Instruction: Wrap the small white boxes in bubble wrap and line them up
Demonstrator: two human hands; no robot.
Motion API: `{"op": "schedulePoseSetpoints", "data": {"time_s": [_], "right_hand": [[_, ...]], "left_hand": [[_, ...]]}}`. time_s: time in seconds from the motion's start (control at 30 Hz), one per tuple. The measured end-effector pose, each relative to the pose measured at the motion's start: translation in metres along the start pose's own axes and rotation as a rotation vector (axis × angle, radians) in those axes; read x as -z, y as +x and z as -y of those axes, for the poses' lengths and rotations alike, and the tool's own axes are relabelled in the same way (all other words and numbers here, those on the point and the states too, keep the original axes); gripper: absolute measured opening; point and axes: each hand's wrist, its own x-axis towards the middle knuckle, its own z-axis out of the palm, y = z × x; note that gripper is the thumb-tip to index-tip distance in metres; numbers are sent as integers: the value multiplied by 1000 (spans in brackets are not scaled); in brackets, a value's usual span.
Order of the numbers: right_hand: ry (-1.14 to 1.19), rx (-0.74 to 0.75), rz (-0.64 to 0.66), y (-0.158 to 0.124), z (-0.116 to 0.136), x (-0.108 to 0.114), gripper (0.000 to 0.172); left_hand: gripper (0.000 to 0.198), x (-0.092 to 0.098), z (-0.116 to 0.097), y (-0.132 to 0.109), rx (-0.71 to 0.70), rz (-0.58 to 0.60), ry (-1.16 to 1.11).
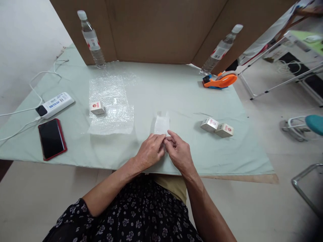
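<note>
A small whitish packet (pixel 162 124), seemingly wrapped in clear film or bubble wrap, lies on the cloth at the middle of the table. My left hand (pixel 151 149) comes from the left, its fingers closed at the packet's near end. From the other side, my right hand (pixel 178 150) meets it there, with thumb and fingers pinched together. The fingertips of both hands nearly touch and hide that near end. To the left, a small printed box (pixel 97 108) sits on a sheet of bubble wrap (pixel 117 116). Two similar boxes (pixel 209 124) stand side by side on the right.
An orange tape dispenser (pixel 223 80) stands at the back right. Water bottles (pixel 94 45) lean near both sides of a tall cardboard screen (pixel 161 30). On the left are a phone (pixel 52 138), a white power strip (pixel 56 105) and cables.
</note>
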Motion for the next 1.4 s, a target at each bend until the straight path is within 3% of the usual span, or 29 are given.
{"op": "schedulePoseSetpoints", "data": {"time_s": [0.2, 0.33, 0.53, 0.6, 0.73, 0.8, 0.9, 1.03, 1.17, 1.4], "right_hand": [[-82, 149, 227, 9, -1, 7, 50], [-169, 205, 293, 22, -3, 13, 57], [157, 60, 496, 36, -3, 18, 60], [259, 15, 419, 33, -2, 16, 55], [381, -32, 79, 19, -9, 15, 35], [339, -71, -31, 13, -17, 19, 29], [180, -70, 5, 10, -29, 24, 28], [81, 54, 97, 13, -38, 22, 26], [102, 151, 103, 12, -43, 19, 23], [-92, 384, 82, 10, -51, 22, 26]], "left_hand": [[46, -5, 3, -4, 133, -175, -303], [17, -6, -5, -1, 307, -301, -405], [15, -11, -10, 6, 398, -251, -373], [18, -13, -9, 6, 420, -248, -325], [18, -14, -7, 6, 429, -232, -228], [17, -14, -8, 6, 422, -220, -219], [15, -11, -8, 6, 417, -203, -224], [12, -3, -5, 9, 454, -160, -295], [18, 3, 1, 14, 471, -105, -400], [13, 4, 3, 24, 424, -69, -295]]}}
